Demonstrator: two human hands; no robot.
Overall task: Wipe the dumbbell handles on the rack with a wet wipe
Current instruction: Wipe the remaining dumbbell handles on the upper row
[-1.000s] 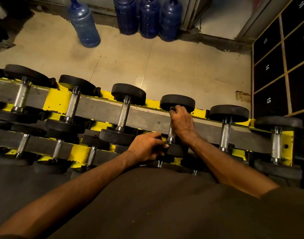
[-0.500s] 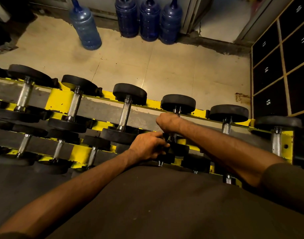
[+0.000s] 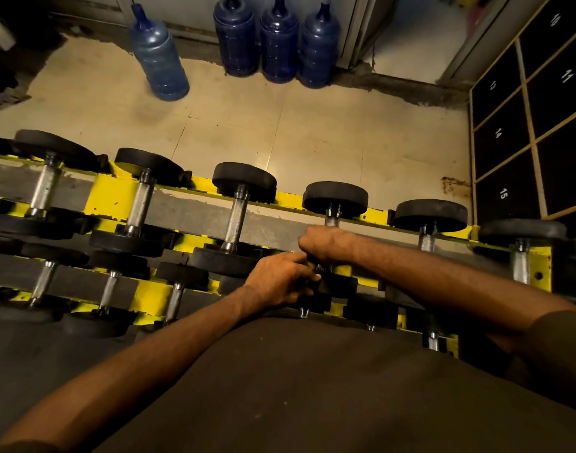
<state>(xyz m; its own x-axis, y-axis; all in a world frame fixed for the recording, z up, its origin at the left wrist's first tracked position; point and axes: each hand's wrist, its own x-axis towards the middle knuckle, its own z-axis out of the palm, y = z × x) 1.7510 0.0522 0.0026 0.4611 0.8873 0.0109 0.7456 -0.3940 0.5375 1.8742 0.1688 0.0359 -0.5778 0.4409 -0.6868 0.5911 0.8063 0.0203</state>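
Currently, both hands work at one dumbbell on the top tier of the rack, the fourth from the left in that row. Right hand is closed around the dumbbell's handle, fist wrapped at its middle; only a short length of bare metal shows at 12 o'clock of the fist, just under the far weight head. Left hand sits at 7 o'clock of the right hand, touching it, fingers curled onto the near weight head of the same dumbbell. Wipe: not visible; whether it lies inside the right fist cannot be told. Neighbouring dumbbells at 9 o'clock and 3 o'clock rest in their cradles, handles uncovered. Four water jugs stand on the floor at 12 o'clock; numbered lockers stand at 2 o'clock.
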